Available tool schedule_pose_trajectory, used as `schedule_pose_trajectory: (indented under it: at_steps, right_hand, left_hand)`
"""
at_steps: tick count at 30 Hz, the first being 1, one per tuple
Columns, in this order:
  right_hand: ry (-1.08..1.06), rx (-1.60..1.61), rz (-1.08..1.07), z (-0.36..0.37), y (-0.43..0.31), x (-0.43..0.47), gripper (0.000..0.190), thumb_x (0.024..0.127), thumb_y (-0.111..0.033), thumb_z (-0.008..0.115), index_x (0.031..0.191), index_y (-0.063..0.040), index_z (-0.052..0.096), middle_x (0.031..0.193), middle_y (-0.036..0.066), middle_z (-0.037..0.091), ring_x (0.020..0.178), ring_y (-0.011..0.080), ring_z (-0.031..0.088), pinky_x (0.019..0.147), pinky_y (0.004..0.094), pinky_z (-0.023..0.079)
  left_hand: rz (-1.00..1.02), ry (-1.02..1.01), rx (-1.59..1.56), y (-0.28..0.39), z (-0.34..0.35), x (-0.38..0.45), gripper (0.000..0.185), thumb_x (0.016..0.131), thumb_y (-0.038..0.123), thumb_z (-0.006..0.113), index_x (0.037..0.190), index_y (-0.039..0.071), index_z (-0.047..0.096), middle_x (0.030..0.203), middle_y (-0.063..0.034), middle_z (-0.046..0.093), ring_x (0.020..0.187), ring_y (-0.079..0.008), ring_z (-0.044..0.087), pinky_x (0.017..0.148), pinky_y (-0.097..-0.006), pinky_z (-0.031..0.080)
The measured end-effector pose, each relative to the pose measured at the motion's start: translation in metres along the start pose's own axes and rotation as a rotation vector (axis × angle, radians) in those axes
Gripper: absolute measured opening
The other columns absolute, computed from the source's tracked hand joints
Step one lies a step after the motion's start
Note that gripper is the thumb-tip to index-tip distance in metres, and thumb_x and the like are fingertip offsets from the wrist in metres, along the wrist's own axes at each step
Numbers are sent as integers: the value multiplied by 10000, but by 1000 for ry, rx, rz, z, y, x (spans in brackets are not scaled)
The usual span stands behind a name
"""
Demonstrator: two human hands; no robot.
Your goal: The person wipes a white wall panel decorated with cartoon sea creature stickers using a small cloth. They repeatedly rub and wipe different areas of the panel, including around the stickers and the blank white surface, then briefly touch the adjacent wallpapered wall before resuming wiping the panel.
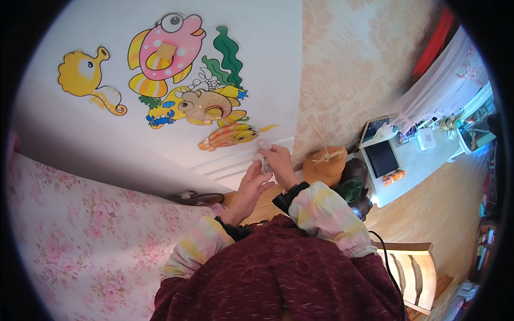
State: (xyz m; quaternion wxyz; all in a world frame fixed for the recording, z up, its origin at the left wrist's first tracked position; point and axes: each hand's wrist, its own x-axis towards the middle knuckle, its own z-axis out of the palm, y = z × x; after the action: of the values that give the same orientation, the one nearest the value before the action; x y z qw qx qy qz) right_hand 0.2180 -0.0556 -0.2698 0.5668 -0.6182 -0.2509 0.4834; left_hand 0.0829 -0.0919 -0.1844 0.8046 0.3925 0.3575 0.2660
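A crumpled whitish wad (262, 154), perhaps cloth or paper, is between my hands. My right hand (280, 161) pinches it at the fingertips. Close below on the left, my left hand (249, 195) has its fingers apart and its fingertips at the wad's lower end; whether it grips the wad is unclear. On the white wall above are cartoon stickers: an orange and yellow striped fish (229, 137) nearest the hands, a pink fish (170, 50), a yellow seahorse (82, 72) and green seaweed (229, 52).
A floral pink cover (96, 232) lies at left, near a plug and cable (186, 195) at the wall. An orange gourd-shaped object (325, 166) stands right of my hands. Beyond it is a white desk (417, 176) with a dark laptop (380, 158). A wooden chair (409, 269) stands lower right.
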Motion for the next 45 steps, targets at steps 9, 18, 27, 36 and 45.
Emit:
schedule_pose_trajectory:
  at_steps: [9,18,27,36,45]
  right_hand:
    - [164,511,26,-12,-25,8,155,852,-72,587,867,53,679,788,81,662,665,150,603,577,298,479]
    - [230,808,-61,-29,-35,6,157,880,-120,588,960,0,650,867,66,653,747,151,601,674,291,485]
    - [356,340,-437,-27,-91,-38,153,889,-141,593,968,-11,567,883,57,619,772,117,551,657,284,453]
    - [352,322,-748,-15,-188,-57,265,917,-152,589,1129,3,562,951,94,616,847,133,546,727,276,469]
    - [495,-11,-1105,-15,-243,-50,235,913,-131,598,1122,-24,581,976,71,610,886,142,552,775,277,471]
  left_hand:
    - [53,-44,132,-2,22,24,801,897,154,587,1529,14,116,1585,-139,144,1425,-231,247,1132,-381,265]
    - [154,-190,175,-1,37,31,739,888,108,578,1520,22,206,1557,-106,247,1428,-240,245,1136,-354,237]
    - [139,-274,56,20,46,18,771,885,62,583,1521,22,149,1560,-106,203,1428,-244,243,1139,-365,235]
    - [388,-424,134,99,92,11,860,843,78,585,1521,-18,64,1564,-140,175,1448,-242,199,1160,-355,175]
    - [598,-422,119,125,125,31,740,836,130,605,1457,-3,226,1396,-115,365,1305,-185,361,1086,-319,292]
